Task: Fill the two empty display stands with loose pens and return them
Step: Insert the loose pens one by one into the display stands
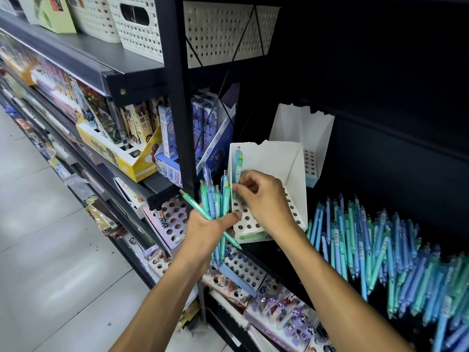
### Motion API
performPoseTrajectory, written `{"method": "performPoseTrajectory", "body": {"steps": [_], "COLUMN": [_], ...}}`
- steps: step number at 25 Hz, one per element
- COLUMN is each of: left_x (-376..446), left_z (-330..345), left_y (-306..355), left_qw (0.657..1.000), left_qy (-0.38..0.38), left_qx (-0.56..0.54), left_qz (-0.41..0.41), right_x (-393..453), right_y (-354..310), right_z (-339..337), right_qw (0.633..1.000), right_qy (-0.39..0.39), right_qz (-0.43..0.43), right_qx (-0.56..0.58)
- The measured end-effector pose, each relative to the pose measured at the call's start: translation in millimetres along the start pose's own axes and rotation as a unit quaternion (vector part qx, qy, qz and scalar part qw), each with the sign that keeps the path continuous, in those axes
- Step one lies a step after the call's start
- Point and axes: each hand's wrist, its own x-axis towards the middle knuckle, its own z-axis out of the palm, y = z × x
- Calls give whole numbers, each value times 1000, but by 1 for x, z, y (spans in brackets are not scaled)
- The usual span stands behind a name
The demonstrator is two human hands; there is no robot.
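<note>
White cardboard display stand (269, 171) with a perforated top sits on the dark shelf (279, 255).
Right hand (264, 196) pinches an upright blue-green pen (238, 163) over its holes; left hand (208, 227) clenches a pen bundle (215, 199).

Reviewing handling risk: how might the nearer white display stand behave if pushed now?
The nearer stand looks like thin folded card, so probably light and apt to slide. With one pen at its left corner and most holes empty, it may tip easily.
</note>
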Motion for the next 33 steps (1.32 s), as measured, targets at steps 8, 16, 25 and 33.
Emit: {"method": "performPoseTrajectory", "body": {"steps": [8, 16, 25, 33], "left_x": [-2, -17, -26, -20], "left_z": [2, -4, 2, -17], "left_y": [2, 19, 33, 15], "left_qw": [1000, 995, 985, 999], "left_qy": [16, -1, -42, -15], "left_qx": [8, 48, 70, 36], "left_qz": [1, 83, 154, 5], "right_x": [3, -42, -50, -18], "right_y": [6, -54, -78, -69], "right_z": [-2, -18, -9, -58], "right_qw": [999, 994, 997, 922], "right_qy": [-20, 20, 21, 248], "right_qz": [19, -111, -66, -17], "right_qx": [17, -5, -16, 299]}}
